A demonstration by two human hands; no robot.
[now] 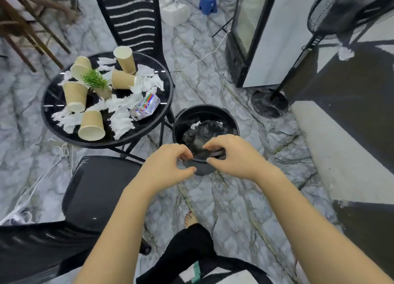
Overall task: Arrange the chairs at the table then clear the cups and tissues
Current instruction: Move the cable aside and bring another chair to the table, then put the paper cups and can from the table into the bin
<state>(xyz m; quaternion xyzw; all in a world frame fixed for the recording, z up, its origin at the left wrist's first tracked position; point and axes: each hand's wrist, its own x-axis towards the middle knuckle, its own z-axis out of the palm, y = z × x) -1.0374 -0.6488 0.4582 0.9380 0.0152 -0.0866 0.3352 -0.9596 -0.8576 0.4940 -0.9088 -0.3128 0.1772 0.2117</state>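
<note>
While your left hand (pixel 168 164) and right hand (pixel 230 155) pinched the bin liner (pixel 202 134) with closed fingers, the cups (pixel 91 126) lay up-left on the table (pixel 149 123), nearer your left

On the tabletop (pixel 53 104) I count six paper cups (pixel 91 126), one crushed can (pixel 145 106), one small plant (pixel 94 80); two chairs (pixel 130 21) beside it.

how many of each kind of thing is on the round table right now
paper cups: 6
crushed can: 1
small potted plant: 1
tissues: too many crumpled pieces to count apart
total without tissues: 8
</note>
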